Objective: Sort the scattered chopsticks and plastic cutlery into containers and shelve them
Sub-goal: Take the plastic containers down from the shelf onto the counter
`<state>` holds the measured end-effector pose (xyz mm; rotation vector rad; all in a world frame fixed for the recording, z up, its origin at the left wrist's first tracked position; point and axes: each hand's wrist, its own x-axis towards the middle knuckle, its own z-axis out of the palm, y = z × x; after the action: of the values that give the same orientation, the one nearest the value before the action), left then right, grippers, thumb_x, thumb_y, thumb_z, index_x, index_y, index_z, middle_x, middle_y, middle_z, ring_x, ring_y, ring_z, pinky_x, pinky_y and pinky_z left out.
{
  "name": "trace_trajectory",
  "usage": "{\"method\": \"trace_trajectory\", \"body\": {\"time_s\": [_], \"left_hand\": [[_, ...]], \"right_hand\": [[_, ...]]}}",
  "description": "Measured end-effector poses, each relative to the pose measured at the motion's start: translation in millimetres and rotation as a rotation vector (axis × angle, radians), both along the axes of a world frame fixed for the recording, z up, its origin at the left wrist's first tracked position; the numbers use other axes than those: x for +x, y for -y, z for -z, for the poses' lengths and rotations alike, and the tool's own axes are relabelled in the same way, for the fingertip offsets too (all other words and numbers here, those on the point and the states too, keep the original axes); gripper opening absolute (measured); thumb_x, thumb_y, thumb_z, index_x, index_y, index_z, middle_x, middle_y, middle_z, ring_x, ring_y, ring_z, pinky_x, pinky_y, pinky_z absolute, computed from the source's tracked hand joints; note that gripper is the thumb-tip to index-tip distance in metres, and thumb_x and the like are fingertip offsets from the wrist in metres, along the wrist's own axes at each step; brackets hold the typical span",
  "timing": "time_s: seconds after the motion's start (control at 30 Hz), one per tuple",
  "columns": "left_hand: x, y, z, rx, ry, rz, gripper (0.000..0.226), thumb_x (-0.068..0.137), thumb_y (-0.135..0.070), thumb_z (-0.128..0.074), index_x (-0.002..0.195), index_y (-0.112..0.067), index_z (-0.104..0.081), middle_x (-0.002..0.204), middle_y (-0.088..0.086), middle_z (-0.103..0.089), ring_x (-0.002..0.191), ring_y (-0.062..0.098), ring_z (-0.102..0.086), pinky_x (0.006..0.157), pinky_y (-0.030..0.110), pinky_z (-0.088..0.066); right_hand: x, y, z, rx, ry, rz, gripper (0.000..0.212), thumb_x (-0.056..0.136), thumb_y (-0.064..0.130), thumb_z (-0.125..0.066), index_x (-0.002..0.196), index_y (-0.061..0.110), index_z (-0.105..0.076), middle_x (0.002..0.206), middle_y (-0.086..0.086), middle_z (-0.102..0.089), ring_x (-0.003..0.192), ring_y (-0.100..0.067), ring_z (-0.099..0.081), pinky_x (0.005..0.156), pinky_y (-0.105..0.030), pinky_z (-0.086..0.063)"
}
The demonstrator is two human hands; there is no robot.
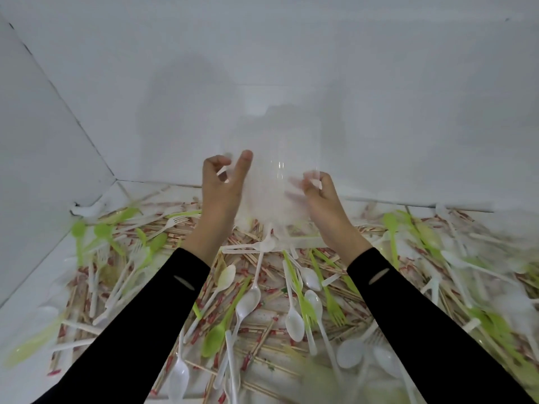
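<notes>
A see-through plastic bag (277, 182), blurred by motion, hangs upright between my hands above the pile; it could also be a thin container. My left hand (223, 188) pinches its left edge, with one finger pointing up. Fingers of my right hand (319, 199) curl on its right edge. Below lie scattered white plastic spoons (294, 319), green plastic forks (332, 298), green spoons (212, 341) and several wooden chopsticks in red-printed paper sleeves (259, 336). I cannot see anything inside the bag.
The cutlery covers a white surface (264, 316) closed in by a white wall on the left (43, 135) and one at the back (379, 97). The two meet in a corner at the left (116, 179). More blurred green and white cutlery (481, 275) lies at the right.
</notes>
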<state>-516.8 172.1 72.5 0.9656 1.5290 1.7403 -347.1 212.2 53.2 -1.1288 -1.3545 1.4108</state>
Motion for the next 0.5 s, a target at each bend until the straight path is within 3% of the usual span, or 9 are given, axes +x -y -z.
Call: {"method": "trace_trajectory", "body": {"time_s": [0.07,0.13,0.2,0.27,0.3,0.37,0.5], "left_hand": [[19.8,4.9,-1.4,0.005,-0.068,0.083,0.037,0.088,-0.055,-0.057,0.104,-0.024,-0.044,0.111,-0.008,-0.053,0.099,0.004,-0.053,0.075,0.011,-0.043],[33.1,2.2,5.9,0.006,0.028,0.167,0.042,0.089,-0.058,-0.051,0.107,-0.021,-0.045,0.111,-0.006,-0.056,0.096,0.007,-0.057,0.08,0.019,-0.05],[34.8,-9.9,29.7,-0.162,0.046,0.166,0.048,0.091,-0.055,-0.057,0.113,-0.013,-0.048,0.111,0.001,-0.057,0.097,0.016,-0.06,0.086,0.032,-0.055],[37.1,-17.7,56.7,-0.433,-0.089,0.165,0.059,0.087,-0.051,-0.066,0.113,0.0,-0.054,0.092,0.005,-0.053,0.077,0.021,-0.055,0.082,0.038,-0.053],[37.3,-18.8,67.5,-0.539,-0.126,0.185,0.058,0.083,-0.053,-0.07,0.105,-0.001,-0.058,0.083,0.007,-0.048,0.069,0.022,-0.051,0.078,0.038,-0.052],[45.4,-18.5,82.4,-0.656,-0.165,0.225,0.049,0.079,-0.048,-0.076,0.092,-0.005,-0.055,0.082,0.008,-0.051,0.072,0.023,-0.056,0.07,0.032,-0.051],[63.6,-20.3,82.4,-0.53,-0.214,0.154,0.016,0.09,-0.021,-0.066,0.083,-0.01,-0.056,0.094,0.01,-0.06,0.091,0.026,-0.06,0.082,0.034,-0.049]], "right_hand": [[14.9,7.3,0.4,-0.023,-0.047,0.016,0.024,0.105,0.019,-0.044,0.127,0.028,-0.04,0.118,0.006,-0.07,0.099,-0.01,-0.071,0.081,-0.028,-0.057],[40.3,15.3,-0.5,-0.02,-0.056,0.071,0.031,0.103,0.015,-0.047,0.132,0.025,-0.044,0.113,0.003,-0.072,0.097,-0.014,-0.072,0.081,-0.03,-0.058],[68.0,24.0,-0.6,-0.022,-0.046,0.131,0.027,0.102,0.012,-0.049,0.126,0.021,-0.055,0.113,-0.002,-0.071,0.096,-0.017,-0.072,0.082,-0.033,-0.059],[96.5,32.8,2.3,-0.034,-0.05,0.214,0.022,0.1,0.01,-0.051,0.118,0.02,-0.059,0.112,-0.004,-0.071,0.096,-0.021,-0.072,0.084,-0.038,-0.058],[106.3,35.5,3.8,-0.042,-0.049,0.251,0.019,0.099,0.011,-0.053,0.115,0.019,-0.06,0.111,-0.005,-0.071,0.095,-0.022,-0.072,0.085,-0.04,-0.058],[129.6,43.2,6.4,-0.036,-0.046,0.325,0.015,0.099,0.016,-0.055,0.113,0.016,-0.059,0.11,-0.006,-0.071,0.094,-0.022,-0.072,0.084,-0.04,-0.058],[160.2,55.0,7.8,-0.002,-0.007,0.387,0.02,0.099,0.027,-0.057,0.113,0.013,-0.058,0.11,-0.004,-0.071,0.089,-0.017,-0.072,0.08,-0.035,-0.058]]}}
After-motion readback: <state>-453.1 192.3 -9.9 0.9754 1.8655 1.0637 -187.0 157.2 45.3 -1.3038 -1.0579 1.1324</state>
